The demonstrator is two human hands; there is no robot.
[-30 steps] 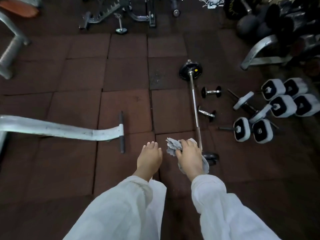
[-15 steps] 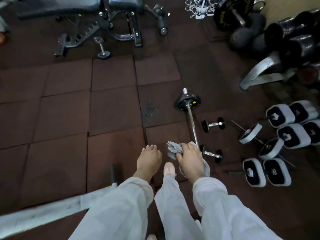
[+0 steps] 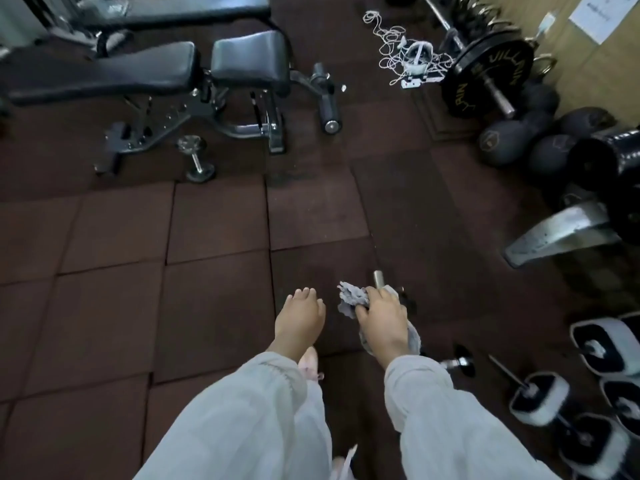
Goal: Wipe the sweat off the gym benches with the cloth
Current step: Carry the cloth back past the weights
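Now in view ahead, unlike 1 second ago: black padded gym bench [image 3: 149, 69] well beyond both hands, so walking toward an unwiped worktop, likely; crumpled grey cloth [image 3: 353, 298] bunched in right hand [image 3: 382, 317], fingers [image 3: 363, 311] clamped on it, left hand [image 3: 299, 318] empty, fingers loosely together.
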